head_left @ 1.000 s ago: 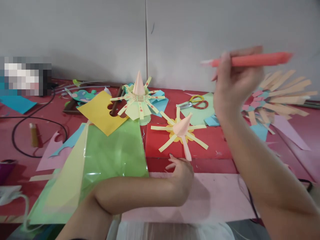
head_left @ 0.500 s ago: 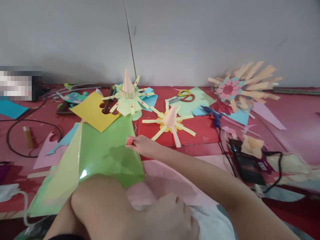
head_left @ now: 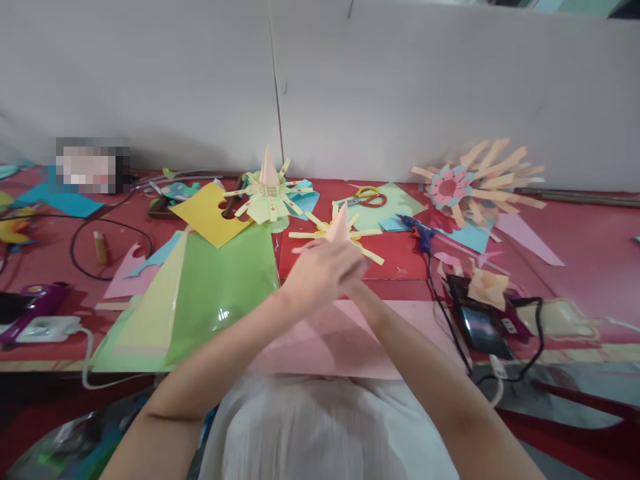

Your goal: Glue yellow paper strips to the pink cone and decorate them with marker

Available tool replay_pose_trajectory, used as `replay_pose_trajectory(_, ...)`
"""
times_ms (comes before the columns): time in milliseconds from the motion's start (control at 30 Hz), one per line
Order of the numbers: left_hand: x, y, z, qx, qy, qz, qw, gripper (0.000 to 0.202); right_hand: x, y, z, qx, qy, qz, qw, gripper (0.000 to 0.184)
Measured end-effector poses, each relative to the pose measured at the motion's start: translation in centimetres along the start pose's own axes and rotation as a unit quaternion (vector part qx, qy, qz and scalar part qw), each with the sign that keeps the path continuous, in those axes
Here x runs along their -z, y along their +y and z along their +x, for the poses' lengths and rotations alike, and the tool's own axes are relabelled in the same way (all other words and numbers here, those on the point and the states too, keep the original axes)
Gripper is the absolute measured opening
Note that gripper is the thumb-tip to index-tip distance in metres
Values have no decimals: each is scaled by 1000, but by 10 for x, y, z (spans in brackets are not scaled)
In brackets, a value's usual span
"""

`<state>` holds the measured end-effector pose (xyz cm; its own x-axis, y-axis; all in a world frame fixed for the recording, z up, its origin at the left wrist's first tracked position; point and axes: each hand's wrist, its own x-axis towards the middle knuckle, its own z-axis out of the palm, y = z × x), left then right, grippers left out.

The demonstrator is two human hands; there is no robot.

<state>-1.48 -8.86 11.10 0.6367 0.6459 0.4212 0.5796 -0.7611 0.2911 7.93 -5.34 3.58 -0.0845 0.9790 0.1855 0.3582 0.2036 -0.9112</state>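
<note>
My left hand (head_left: 320, 270) and my right hand (head_left: 355, 272) meet in front of a paper piece with an upright pale pink cone (head_left: 339, 225). The left hand lies over the right, its fingers curled and pressed together. Most of the right hand's fingers are hidden, and motion blurs both. Whatever is between them does not show. Pale yellow strips (head_left: 367, 255) spread out from the cone's base, partly covered by my hands. The piece rests on a red sheet (head_left: 405, 260). Below my hands lies a pink sheet (head_left: 310, 347).
Behind stand scissors (head_left: 367, 197), a second cone piece (head_left: 270, 193) and a peach strip flower (head_left: 453, 187). At right are a blue glue gun (head_left: 420, 230) with its cord and a dark phone-like device (head_left: 480, 323). Green sheets (head_left: 227, 280) and a yellow sheet (head_left: 213, 213) lie left.
My right hand has moved right from above the green sheet, where it held a small pink-red thing. My left hand has risen from near my lap to meet it. The view has shifted.
</note>
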Motion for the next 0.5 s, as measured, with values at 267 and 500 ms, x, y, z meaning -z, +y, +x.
replay_pose_trajectory(267, -65, -70, 16, 186, 107, -98, 972, 13, 74, 45, 7, -80, 118, 284, 948, 31)
replay_pose_trajectory(500, -89, -64, 8, 201, -21, -127, 971, 16, 51, 43, 10, -121, 35, 336, 934, 32)
